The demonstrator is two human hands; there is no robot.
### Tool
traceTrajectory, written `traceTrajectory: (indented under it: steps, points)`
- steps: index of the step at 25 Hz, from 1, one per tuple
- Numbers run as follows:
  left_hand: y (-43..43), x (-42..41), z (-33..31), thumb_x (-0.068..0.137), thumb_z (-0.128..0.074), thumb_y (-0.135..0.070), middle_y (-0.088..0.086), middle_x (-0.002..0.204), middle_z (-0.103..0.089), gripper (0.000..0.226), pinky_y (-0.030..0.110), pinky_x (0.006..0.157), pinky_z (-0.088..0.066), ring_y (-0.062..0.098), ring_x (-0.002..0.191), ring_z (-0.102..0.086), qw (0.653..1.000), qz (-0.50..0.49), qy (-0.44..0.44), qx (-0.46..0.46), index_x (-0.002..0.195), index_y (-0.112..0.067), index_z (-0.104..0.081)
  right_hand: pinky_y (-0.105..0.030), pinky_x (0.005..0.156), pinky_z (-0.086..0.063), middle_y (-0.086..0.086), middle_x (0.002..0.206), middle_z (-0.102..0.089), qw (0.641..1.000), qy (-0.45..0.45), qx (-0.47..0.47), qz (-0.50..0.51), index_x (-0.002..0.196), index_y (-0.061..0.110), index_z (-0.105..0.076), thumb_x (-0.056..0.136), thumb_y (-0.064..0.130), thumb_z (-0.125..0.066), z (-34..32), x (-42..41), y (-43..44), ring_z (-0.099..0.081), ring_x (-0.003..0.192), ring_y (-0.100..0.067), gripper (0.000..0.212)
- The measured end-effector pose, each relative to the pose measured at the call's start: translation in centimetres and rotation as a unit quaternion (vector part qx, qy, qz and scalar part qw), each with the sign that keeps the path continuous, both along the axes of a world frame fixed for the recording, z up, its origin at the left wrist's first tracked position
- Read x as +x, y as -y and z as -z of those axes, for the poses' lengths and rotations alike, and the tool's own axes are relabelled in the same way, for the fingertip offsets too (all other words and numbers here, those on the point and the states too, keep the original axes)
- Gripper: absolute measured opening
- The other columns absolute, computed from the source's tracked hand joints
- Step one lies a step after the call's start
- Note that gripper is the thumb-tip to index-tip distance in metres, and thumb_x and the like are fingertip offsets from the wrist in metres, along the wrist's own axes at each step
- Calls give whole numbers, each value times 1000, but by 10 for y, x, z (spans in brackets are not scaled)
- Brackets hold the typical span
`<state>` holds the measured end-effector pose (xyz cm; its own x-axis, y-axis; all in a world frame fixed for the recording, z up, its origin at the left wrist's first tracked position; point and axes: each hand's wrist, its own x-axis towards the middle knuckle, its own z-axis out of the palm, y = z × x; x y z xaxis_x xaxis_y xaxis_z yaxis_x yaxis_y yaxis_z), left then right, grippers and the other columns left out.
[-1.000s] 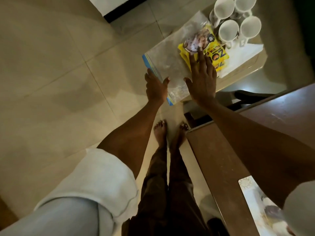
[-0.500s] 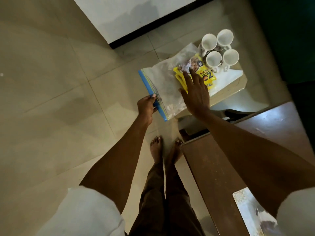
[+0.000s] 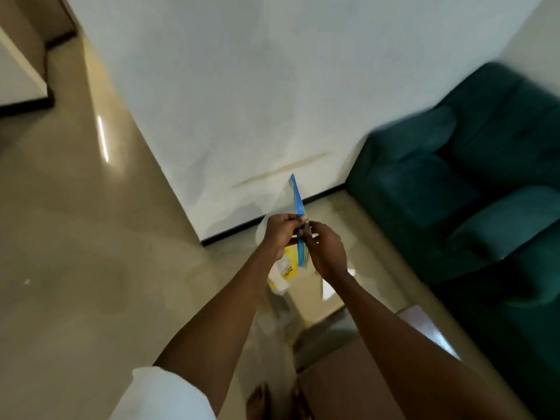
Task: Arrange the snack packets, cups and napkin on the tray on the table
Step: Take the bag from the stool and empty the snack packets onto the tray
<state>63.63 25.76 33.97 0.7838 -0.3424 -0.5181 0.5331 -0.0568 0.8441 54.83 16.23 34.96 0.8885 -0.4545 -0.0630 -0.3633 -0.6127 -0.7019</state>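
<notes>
A clear zip bag with a blue seal strip (image 3: 297,197) is held up on edge in front of me. My left hand (image 3: 280,234) and my right hand (image 3: 325,253) both pinch the strip near its middle, fingertips almost touching. Below my left hand shows part of a yellow snack packet (image 3: 290,268); whether it lies on the surface or hangs in the bag I cannot tell. A blurred white shape (image 3: 279,281) lies beside it. The cups and napkin are hidden or too blurred to make out.
A small low table (image 3: 313,304) stands under my hands. A brown table (image 3: 342,380) fills the lower right. A dark green sofa (image 3: 472,183) stands to the right against the white wall (image 3: 242,101). Tiled floor (image 3: 75,237) stretches left; my bare feet show at the bottom.
The view has swung up from the low table toward the wall. The zip bag has been lifted off the table, and both hands now grip its blue strip.
</notes>
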Motion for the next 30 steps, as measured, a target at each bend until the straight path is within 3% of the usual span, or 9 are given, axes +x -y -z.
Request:
traceTrajectory:
  steps: [3, 5, 7, 12, 16, 21, 24, 27, 30]
  points:
    - [13, 3, -91, 88, -81, -21, 12, 73, -65, 28, 38, 75, -63, 24, 72, -67, 998, 15, 58, -23, 102, 3, -75, -44, 80, -62, 3, 108, -75, 999, 47, -4, 17, 117, 24, -71, 104, 42, -54, -80, 6, 11, -70, 93, -15, 28]
    - [20, 3, -144, 84, -84, -19, 23, 84, -71, 21, 43, 82, -65, 36, 85, -74, 995, 20, 92, -45, 94, -2, -77, -45, 84, -62, 2, 110, -76, 995, 92, 12, 31, 118, 21, -71, 104, 42, -54, -125, 6, 16, -71, 95, -17, 30]
    - [29, -2, -195, 81, -87, -20, 25, 93, -76, 22, 44, 82, -65, 39, 95, -77, 988, 43, 133, -60, 92, -3, -78, -44, 83, -63, 4, 110, -75, 990, 133, 11, 54, 120, 23, -70, 103, 45, -56, -173, -4, 22, -72, 93, -15, 31]
    - [69, -42, -282, 80, -87, -27, 15, 98, -80, 36, 38, 79, -65, 33, 100, -77, 969, 109, 200, -95, 103, -3, -77, -19, 66, -54, 6, 108, -74, 964, 238, -17, 116, 120, 18, -68, 100, 41, -61, -253, -48, 50, -68, 81, -5, 31]
    - [108, -105, -309, 77, -88, -32, 12, 100, -80, 36, 32, 73, -62, 26, 94, -79, 948, 197, 191, -159, 100, -7, -76, -32, 69, -63, 10, 91, -69, 934, 305, 14, 183, 107, 18, -67, 98, 34, -62, -277, -114, 78, -70, 79, -10, 19]
    - [168, -217, -317, 73, -89, -42, 20, 98, -78, 58, 44, 88, -62, 27, 89, -76, 925, 294, 187, -151, 106, 3, -73, -23, 55, -46, 7, 71, -61, 898, 347, 35, 269, 79, 21, -58, 94, 33, -61, -280, -233, 116, -53, 60, -1, 19]
    - [201, -307, -319, 81, -83, -43, 16, 89, -74, 42, 47, 92, -58, 29, 86, -70, 912, 334, 192, -143, 99, -6, -72, -37, 59, -46, -3, 72, -63, 885, 345, 35, 310, 79, 15, -58, 96, 30, -60, -278, -323, 136, -52, 62, -7, 23]
    - [226, -400, -314, 92, -71, -36, 7, 82, -68, 21, 41, 82, -52, 26, 86, -64, 894, 376, 219, -107, 89, -16, -66, -36, 59, -47, 6, 72, -63, 879, 323, -1, 350, 80, 21, -58, 97, 31, -59, -271, -415, 148, -55, 61, -3, 20]
    - [241, -485, -305, 97, -59, -32, 6, 83, -67, 19, 36, 73, -51, 24, 81, -63, 869, 423, 248, -61, 83, -21, -63, -41, 66, -53, 7, 79, -65, 879, 285, -31, 380, 93, 17, -61, 98, 35, -57, -258, -499, 163, -64, 71, -12, 20]
